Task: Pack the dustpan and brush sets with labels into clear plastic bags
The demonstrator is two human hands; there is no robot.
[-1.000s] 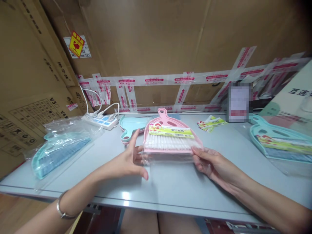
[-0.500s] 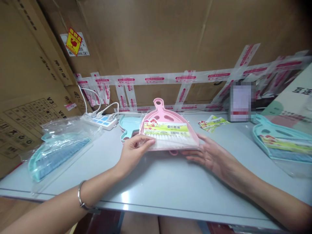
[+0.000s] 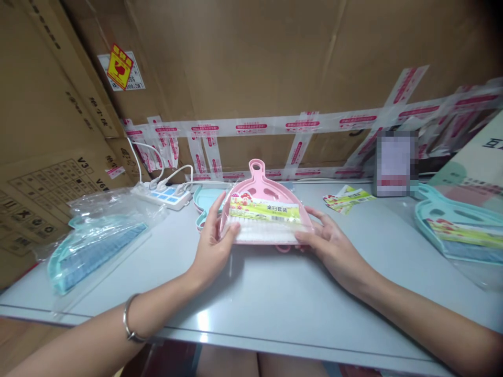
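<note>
Between my two hands is a pink dustpan and brush set in a clear bag, its handle pointing away from me. A green and yellow label card lies across it, above the white bristles. My left hand grips the near left corner, thumb on top. On the near right corner my right hand is closed the same way, with its thumb over the bag. A pink loop shows under the near edge. Partly hidden behind the set is a light teal dustpan.
Bagged teal dustpan sets lie at the left and the right. A white power strip with plugged cables stands at the back left. Loose label cards lie near an upright phone-like device. A large cardboard box walls off the back.
My right hand has closed on the right corner, its thumb now on top. My left hand has wrapped further round the left side. The pink set has shifted slightly left.
</note>
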